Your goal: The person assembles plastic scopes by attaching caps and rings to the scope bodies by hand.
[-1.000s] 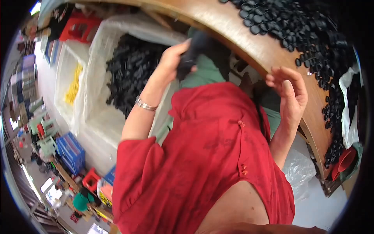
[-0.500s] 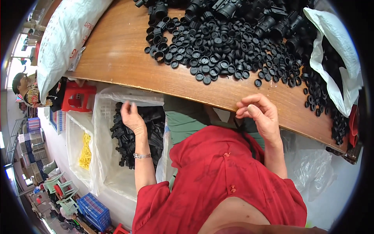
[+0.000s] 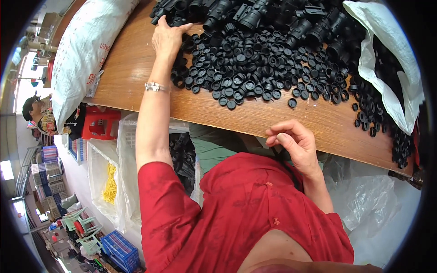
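Observation:
My left hand [image 3: 167, 40] reaches far over the wooden table to the near-left edge of a heap of black scope-like tubes [image 3: 218, 16]. Its thumb and index finger are spread apart, with the fingertips at the black parts; no grip shows. In front of it lies a large spread of small black ridged caps and rings [image 3: 241, 59]. My right hand [image 3: 296, 145] hovers at the table's front edge, its fingers curled in toward the thumb. Whatever those fingertips may hold is too small or hidden to make out.
A white woven sack [image 3: 82, 59] lies at the left of the wooden table [image 3: 129, 63]; another opened sack [image 3: 368, 54] stands at the right. Below are a lined bin of black parts [image 3: 182, 157], yellow pieces [image 3: 109, 184] in a bag and a red stool [image 3: 101, 123]. Another person [image 3: 38, 111] is at far left.
My left hand has moved from above the bin of black parts up and forward to the heap on the table. My right hand stays near the table edge, still curled.

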The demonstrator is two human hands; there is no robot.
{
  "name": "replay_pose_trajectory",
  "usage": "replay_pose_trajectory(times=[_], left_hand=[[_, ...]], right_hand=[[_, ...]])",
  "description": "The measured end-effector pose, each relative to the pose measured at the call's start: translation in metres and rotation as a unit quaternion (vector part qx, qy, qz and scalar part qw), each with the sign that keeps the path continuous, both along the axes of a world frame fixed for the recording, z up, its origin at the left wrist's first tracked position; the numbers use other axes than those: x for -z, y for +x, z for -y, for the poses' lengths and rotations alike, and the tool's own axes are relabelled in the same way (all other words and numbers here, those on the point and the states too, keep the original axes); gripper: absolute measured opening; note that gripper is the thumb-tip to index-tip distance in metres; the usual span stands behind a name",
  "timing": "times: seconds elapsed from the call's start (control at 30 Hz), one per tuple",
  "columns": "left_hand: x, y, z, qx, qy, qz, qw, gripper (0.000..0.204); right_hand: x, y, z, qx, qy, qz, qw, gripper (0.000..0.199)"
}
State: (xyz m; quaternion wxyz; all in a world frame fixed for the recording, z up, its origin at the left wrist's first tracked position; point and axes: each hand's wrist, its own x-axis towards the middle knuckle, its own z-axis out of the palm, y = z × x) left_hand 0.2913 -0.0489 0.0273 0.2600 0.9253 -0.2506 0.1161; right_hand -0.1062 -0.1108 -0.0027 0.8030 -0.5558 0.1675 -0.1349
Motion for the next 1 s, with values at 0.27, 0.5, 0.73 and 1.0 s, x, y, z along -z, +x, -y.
replay_pose_trajectory(times=[0.27, 0.5, 0.73, 1.0], left_hand=[[-0.032, -0.029, -0.025, 0.0, -0.177, -0.035, 0.984, 0.047], [-0.021, -0.122, -0.09, 0.193, -0.463, -0.387, 0.774, 0.039], [0.018, -0.204, -0.103, 0.257, -0.479, -0.533, 0.648, 0.066], [0.009, -0.268, -0.087, 0.302, -0.302, -0.498, 0.755, 0.096]], right_hand=[[0.003, -0.003, -0.001, -0.004, 0.006, 0.043, 0.999, 0.019], [-0.003, 0.003, 0.002, 0.007, 0.043, 0.032, 0.999, 0.022], [-0.027, 0.034, -0.003, 0.152, -0.056, 0.071, 0.984, 0.046], [-0.029, 0.012, 0.006, 0.122, 0.009, 0.094, 0.988, 0.029]])
